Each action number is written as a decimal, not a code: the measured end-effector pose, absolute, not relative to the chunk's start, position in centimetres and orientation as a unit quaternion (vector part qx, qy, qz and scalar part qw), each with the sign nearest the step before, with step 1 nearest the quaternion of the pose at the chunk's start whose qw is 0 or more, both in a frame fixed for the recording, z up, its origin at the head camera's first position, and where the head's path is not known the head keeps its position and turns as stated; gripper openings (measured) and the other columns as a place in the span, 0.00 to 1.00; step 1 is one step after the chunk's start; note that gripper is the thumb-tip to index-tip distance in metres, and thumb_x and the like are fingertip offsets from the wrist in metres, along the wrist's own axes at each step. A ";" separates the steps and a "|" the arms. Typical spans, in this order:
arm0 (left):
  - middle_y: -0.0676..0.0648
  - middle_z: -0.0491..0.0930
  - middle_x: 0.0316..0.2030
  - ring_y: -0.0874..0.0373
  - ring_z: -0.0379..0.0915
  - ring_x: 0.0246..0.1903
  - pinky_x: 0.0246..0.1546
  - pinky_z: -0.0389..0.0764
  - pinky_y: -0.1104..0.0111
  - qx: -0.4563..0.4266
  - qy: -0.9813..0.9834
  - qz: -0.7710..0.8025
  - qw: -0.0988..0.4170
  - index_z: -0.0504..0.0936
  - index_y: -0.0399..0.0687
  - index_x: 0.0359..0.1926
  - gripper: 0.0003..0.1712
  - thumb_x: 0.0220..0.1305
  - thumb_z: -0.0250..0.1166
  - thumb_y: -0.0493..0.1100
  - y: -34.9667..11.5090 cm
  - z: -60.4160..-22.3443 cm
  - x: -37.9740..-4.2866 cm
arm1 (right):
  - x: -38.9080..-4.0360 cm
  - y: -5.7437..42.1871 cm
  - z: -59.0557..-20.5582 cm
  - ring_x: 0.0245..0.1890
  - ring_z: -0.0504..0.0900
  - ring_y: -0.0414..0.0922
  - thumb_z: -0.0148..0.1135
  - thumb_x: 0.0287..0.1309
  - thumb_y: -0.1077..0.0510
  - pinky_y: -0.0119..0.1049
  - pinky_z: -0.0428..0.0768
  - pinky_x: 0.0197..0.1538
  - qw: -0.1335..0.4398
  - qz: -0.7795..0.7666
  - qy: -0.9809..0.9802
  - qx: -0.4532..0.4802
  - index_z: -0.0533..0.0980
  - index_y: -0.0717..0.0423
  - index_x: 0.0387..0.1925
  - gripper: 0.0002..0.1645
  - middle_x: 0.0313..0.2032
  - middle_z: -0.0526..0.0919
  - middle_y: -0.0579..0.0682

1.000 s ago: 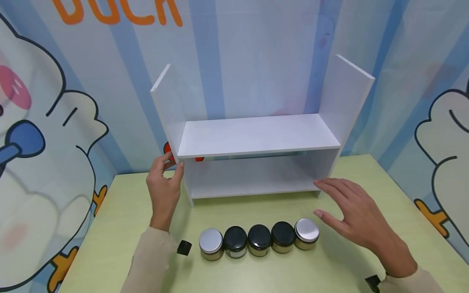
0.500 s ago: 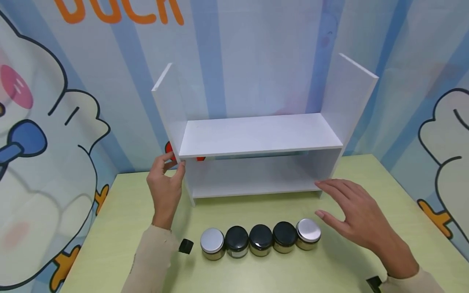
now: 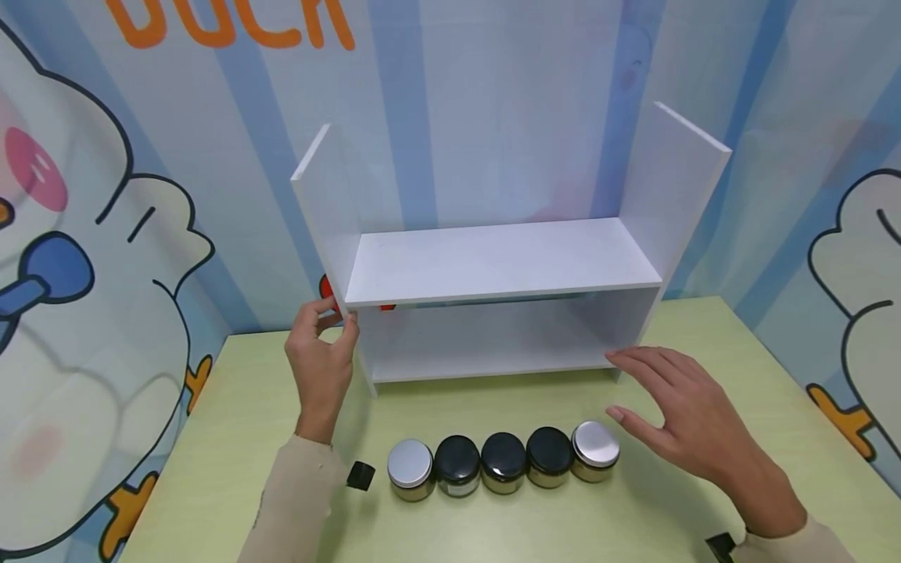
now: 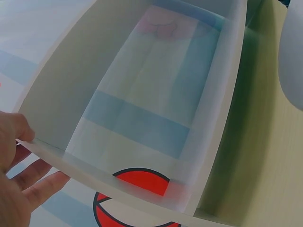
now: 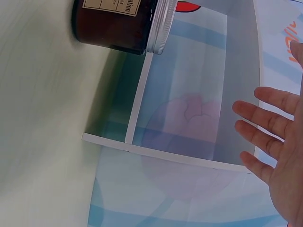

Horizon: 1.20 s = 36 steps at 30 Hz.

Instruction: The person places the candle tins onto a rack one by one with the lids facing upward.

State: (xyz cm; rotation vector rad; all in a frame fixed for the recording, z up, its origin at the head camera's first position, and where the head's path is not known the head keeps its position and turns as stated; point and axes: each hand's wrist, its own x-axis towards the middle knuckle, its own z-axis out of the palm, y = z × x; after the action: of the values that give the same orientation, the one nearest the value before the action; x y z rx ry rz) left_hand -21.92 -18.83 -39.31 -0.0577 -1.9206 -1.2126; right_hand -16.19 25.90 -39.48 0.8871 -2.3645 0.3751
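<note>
Passable gap, apparently, between jars (image 3: pixel 504 457) and shelf unit (image 3: pixel 504 262).

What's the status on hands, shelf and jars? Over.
Left hand pinching white shelf by left side. Right hand holding nothing, near right side. Shelf upright. Possible obstruction: five lidded jars lined up in front.

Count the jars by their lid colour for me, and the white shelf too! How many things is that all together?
Silver-lidded jars, one at each end of the row: 2
Black-lidded jars, between them: 3
White shelf, behind the jars: 1
Total: 6
</note>
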 end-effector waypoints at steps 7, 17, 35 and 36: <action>0.38 0.83 0.46 0.45 0.83 0.41 0.53 0.82 0.50 -0.023 -0.767 -0.481 0.425 0.82 0.32 0.49 0.14 0.63 0.70 0.34 -18.8 -39.2 -21.9 | -16.1 25.8 -39.7 0.59 0.77 0.53 0.57 0.66 0.32 0.54 0.70 0.61 0.298 0.145 -0.882 0.336 0.76 0.51 0.66 0.37 0.60 0.81 0.50; 0.38 0.83 0.46 0.45 0.83 0.41 0.52 0.83 0.51 -0.017 -0.768 -0.479 0.425 0.82 0.32 0.49 0.15 0.63 0.70 0.34 -18.7 -39.2 -21.9 | -16.2 25.8 -39.9 0.59 0.78 0.53 0.56 0.66 0.32 0.53 0.71 0.60 0.300 0.145 -0.880 0.338 0.77 0.51 0.64 0.37 0.59 0.81 0.49; 0.38 0.82 0.47 0.45 0.83 0.42 0.55 0.81 0.49 -0.018 -0.770 -0.473 0.426 0.81 0.32 0.50 0.15 0.64 0.70 0.34 -18.6 -39.3 -21.9 | -16.3 26.0 -40.5 0.59 0.78 0.53 0.58 0.66 0.32 0.53 0.70 0.61 0.294 0.144 -0.880 0.343 0.77 0.50 0.64 0.36 0.59 0.81 0.49; 0.38 0.82 0.47 0.45 0.83 0.42 0.55 0.81 0.49 -0.018 -0.771 -0.473 0.427 0.81 0.32 0.50 0.15 0.64 0.70 0.34 -18.6 -39.3 -21.9 | -16.3 26.0 -40.5 0.59 0.78 0.53 0.59 0.65 0.33 0.53 0.70 0.61 0.291 0.144 -0.881 0.343 0.76 0.50 0.65 0.36 0.59 0.81 0.49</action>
State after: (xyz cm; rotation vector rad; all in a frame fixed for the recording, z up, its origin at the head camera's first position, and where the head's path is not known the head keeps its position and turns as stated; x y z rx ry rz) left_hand -21.89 -18.62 -39.25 -0.0461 -1.9254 -1.1822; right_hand -16.30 26.00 -40.53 0.9134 -2.3498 0.3840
